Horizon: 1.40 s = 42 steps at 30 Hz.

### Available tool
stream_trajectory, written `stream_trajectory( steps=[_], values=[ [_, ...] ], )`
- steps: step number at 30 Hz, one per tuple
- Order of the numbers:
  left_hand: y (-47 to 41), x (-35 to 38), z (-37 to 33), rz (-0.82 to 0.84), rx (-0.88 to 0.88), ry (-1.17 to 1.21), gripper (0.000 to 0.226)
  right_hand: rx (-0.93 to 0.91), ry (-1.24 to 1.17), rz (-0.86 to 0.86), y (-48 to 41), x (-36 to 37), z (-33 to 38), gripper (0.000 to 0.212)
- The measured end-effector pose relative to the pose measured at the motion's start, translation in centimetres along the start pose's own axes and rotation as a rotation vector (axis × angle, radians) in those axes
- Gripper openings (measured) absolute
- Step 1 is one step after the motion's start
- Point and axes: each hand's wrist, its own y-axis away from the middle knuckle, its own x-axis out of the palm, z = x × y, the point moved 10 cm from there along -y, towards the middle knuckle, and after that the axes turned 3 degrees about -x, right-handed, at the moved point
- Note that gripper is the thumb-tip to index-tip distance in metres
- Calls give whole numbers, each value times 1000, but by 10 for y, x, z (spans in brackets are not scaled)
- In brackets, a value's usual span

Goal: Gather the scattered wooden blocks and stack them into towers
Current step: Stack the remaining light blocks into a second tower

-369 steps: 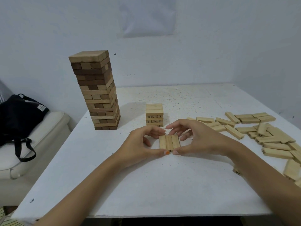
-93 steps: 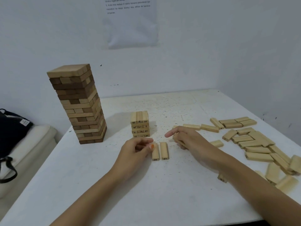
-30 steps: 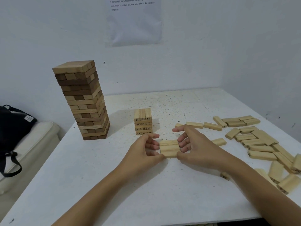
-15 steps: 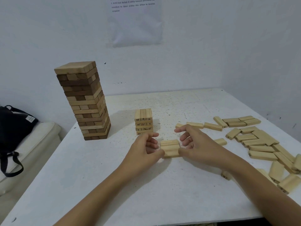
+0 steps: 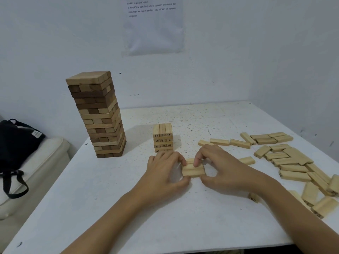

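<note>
Three-block row pinched between both hands.
Left hand grips one end, right hand the other; short tower just beyond.

The left hand and right hand are pinching a row of seemingly three pale blocks on the surface, near the short numbered stack.
</note>
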Motion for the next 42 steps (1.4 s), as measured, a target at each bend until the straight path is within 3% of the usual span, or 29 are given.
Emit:
stream_trajectory(
  steps=[6,11,22,32,42],
  values=[
    [-3,-1,3,-3,38,-3,32,-9,-31,-54,1,-7,-2,27],
    [-2,-25,-6,-140,120,64,37,-23,-193,-120,5,-29,1,34],
    [-7,-69,0,-273,54,594,47,-80,-699,-305,0,-62,10,43],
    [-31,-102,24,-295,-41,621,37,-90,-585,-388,-60,-82,27,40],
    [-45,-80,71,-280,-163,623,39,-44,-490,-360,-101,-54,15,41]
  ],
)
